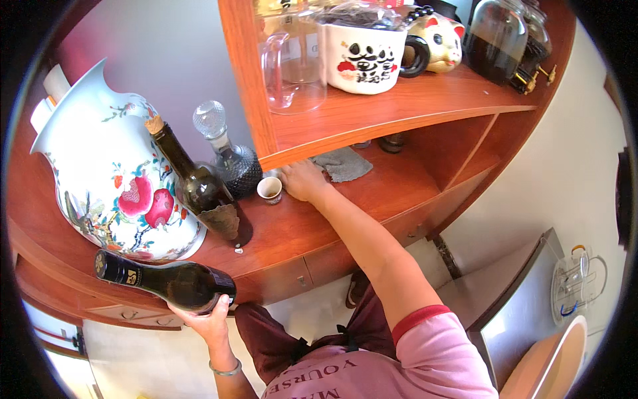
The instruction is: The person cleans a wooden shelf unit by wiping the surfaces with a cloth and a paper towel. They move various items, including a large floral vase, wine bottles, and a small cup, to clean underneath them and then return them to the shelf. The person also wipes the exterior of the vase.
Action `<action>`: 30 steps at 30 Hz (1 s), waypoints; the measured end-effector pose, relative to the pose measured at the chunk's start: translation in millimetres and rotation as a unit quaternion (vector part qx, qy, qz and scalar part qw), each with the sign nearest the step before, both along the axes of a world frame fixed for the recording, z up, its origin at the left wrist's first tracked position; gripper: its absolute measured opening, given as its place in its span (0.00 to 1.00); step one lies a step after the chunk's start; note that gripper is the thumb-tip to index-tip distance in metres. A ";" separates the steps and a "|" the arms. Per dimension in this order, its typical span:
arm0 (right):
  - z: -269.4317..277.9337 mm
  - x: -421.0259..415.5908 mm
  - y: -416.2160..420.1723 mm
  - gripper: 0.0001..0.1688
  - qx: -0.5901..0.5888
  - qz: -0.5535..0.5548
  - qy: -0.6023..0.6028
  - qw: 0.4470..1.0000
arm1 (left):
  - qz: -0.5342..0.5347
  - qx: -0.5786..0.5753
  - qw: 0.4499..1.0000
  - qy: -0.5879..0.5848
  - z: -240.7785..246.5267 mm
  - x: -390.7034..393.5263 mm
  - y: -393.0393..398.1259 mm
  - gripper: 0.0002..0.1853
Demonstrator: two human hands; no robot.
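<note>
My left hand [209,321] holds a dark glass bottle [184,287] near its base, tilted almost flat over the front edge of the wooden cabinet [279,244]. My right hand [304,182] rests on the cabinet top, beside a grey cloth [346,163] and partly under the raised shelf; its fingertips are hidden, so what they touch cannot be told. Just left of it stands a small patterned cup [269,189] with a little brownish content. Farther left are a glass decanter with a ball stopper [237,164] and a corked dark bottle [212,194].
A large porcelain vase [104,179] with painted fruit stands at the left. The raised shelf [349,124] holds a glass mug [294,75], a white painted pot [366,60], a cat figurine [441,42] and a jar of dark liquid [496,45]. Drawers lie below.
</note>
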State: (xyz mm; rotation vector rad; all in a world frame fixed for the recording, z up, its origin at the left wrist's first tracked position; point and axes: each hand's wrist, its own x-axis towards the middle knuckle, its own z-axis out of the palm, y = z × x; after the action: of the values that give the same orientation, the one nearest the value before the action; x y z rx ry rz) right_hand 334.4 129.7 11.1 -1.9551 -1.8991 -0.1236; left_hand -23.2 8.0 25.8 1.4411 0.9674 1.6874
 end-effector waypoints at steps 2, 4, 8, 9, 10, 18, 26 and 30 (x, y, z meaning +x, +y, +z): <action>-1.5 -5.2 -14.1 0.29 -0.011 -0.009 0.004 1.000 | 0.010 -0.004 1.000 0.004 -0.3 -4.5 0.1 0.54; -13.3 -0.1 -31.9 0.27 0.074 -0.006 -0.017 0.997 | 0.008 -0.002 1.000 -0.005 -2.5 -0.4 0.1 0.55; -18.4 0.9 -70.2 0.29 0.085 -0.023 -0.045 0.995 | 0.025 0.017 0.999 0.031 -14.3 -6.9 7.2 0.54; -20.6 0.6 -78.5 0.29 0.085 -0.028 -0.053 0.995 | 0.003 0.021 1.000 0.006 -14.1 -5.7 8.1 0.54; -17.7 -3.8 -85.8 0.29 0.067 -0.032 -0.052 0.996 | 0.010 0.022 1.000 0.006 -15.9 -7.2 9.2 0.54; -0.3 3.8 -151.8 0.30 0.038 -0.099 -0.003 0.994 | -0.012 0.018 1.000 -0.002 -6.8 -8.8 4.4 0.55; 5.8 28.9 -167.5 0.26 0.132 -0.008 0.252 0.959 | -0.104 0.012 0.994 -0.024 7.2 -1.3 -35.8 0.59; 36.4 5.6 -192.6 0.25 0.245 -0.003 0.225 0.943 | -0.214 0.015 0.976 -0.025 37.8 25.0 -58.5 0.59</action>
State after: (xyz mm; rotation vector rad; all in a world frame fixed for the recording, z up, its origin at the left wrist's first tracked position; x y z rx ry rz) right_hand 340.0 -63.0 47.5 -1.4954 -1.4004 -0.1232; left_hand 1.8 -50.5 63.6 1.4929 0.5529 1.4137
